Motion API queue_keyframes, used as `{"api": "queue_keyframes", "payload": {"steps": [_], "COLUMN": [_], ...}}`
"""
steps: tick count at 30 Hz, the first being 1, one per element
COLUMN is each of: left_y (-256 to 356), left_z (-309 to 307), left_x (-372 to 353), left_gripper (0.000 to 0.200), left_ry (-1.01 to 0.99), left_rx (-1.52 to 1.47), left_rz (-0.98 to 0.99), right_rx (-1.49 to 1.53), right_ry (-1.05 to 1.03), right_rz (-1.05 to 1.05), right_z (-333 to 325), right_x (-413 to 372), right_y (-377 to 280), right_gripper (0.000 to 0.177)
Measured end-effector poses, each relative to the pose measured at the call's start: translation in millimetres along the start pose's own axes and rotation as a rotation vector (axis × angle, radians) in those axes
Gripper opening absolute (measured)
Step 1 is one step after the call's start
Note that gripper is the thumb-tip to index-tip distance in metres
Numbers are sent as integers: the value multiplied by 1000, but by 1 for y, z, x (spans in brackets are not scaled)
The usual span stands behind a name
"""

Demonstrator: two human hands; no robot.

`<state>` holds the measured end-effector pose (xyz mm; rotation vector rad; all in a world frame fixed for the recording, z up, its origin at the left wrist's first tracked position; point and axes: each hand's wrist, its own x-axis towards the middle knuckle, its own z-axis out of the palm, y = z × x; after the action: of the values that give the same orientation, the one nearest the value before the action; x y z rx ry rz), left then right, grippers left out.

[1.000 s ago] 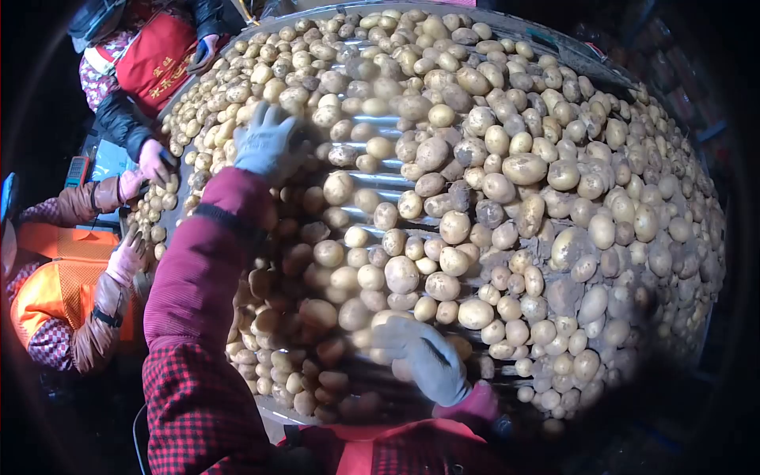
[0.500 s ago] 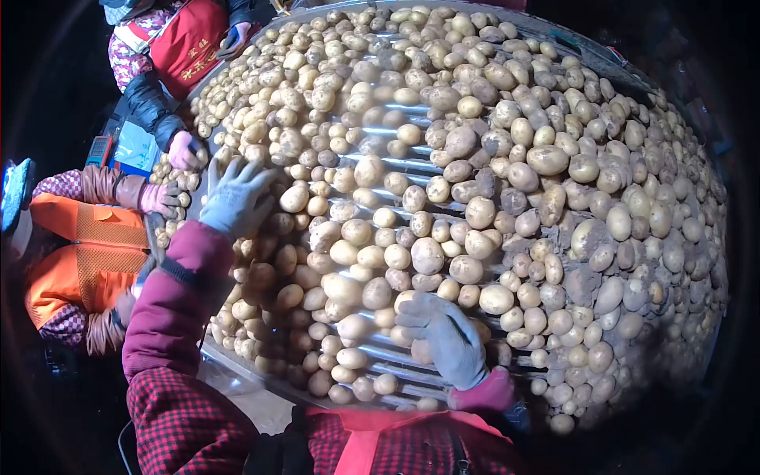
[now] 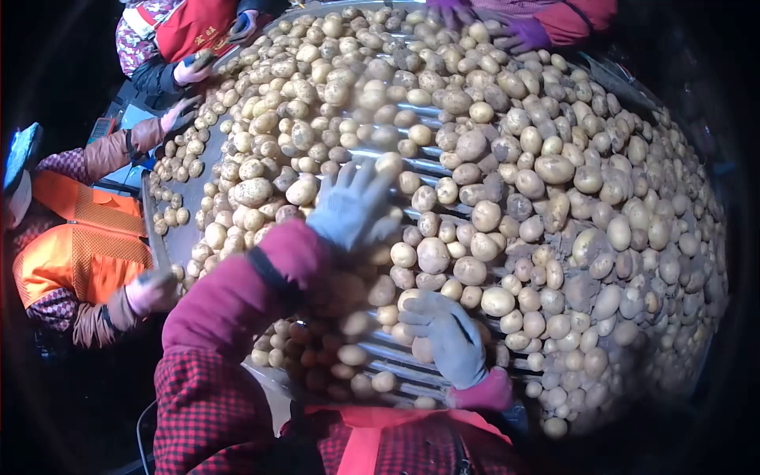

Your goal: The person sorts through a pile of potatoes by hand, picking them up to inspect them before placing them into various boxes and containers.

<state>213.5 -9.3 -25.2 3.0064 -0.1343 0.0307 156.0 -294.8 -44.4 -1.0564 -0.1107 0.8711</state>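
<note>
Potatoes [image 3: 554, 168] cover a wide surface with metal bars [image 3: 408, 162] showing between them. My left hand [image 3: 348, 204], in a grey glove, lies over the potatoes left of the bars with its fingers spread. Lower down, my right hand [image 3: 447, 336], also gloved in grey, rests on potatoes near the near edge of the bars. Its fingers are stretched out to the left, and a potato shows beside the palm. Neither hand has its fingers wrapped round a potato.
A person in an orange vest [image 3: 87, 237] is at the left, hands by the small potatoes. Another in a red apron [image 3: 190, 30] is at the upper left. Purple-gloved hands [image 3: 526, 33] of a third reach in at the top. Soil clumps [image 3: 582, 289] lie among potatoes at the right.
My left hand has moved right across the potatoes, and bare surface now shows at the left. My right hand has hardly moved. Purple-gloved hands have appeared at the top.
</note>
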Motion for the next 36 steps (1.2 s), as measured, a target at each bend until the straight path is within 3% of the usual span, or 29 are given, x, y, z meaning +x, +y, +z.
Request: {"api": "queue_keyframes", "payload": {"steps": [1, 3, 6, 10, 13, 15, 16, 19, 20, 22, 25, 26, 32, 36], "left_y": [12, 12, 33, 40, 30, 6, -1, -54, -83, -107, -105, -100, -94, -102], "left_z": [-7, -2, -18, -19, -30, -43, -52, -39, -21, -24, -39, -42, -26, -24], "left_x": [-9, -32, -55, -87, -93, -76, -64, -26, -14, 3, 17, 17, -24, -37], "left_gripper": [71, 71, 77, 73, 66, 63, 54, 75, 80, 68, 68, 68, 48, 39], "left_ry": [-106, 49, -59, -14, -36, -190, 61, 137, 110, 9, -190, -267, -174, -122], "left_rx": [102, -179, -139, -62, -58, -235, -134, 146, 209, 287, 270, 258, 420, 391], "left_rz": [18, 125, 101, 136, 311, 271, 251, 89, 24, -39, -160, -195, -266, -280], "right_rx": [7, 18, 59, 16, 29, 7, -6, 5, -199, -551, -561, -377, -329, -177], "right_ry": [-19, -1, -17, 15, -25, -12, -6, 19, -13, -30, 3, 35, 67, -22], "right_rz": [-4, 22, 41, 52, -51, -27, -15, 11, -47, -136, -111, -62, -46, -21], "right_z": [0, 5, 1, 1, -2, 1, 1, -3, -12, -29, -37, -41, -37, -12], "right_x": [0, 0, -1, -1, 0, 0, 1, -2, -2, -4, -10, -12, -5, -3], "right_y": [1, -4, -4, -2, 5, 4, 3, 8, 14, 31, 47, 58, 55, 10], "right_gripper": [41, 41, 43, 46, 46, 46, 45, 44, 44, 43, 44, 44, 45, 45]}}
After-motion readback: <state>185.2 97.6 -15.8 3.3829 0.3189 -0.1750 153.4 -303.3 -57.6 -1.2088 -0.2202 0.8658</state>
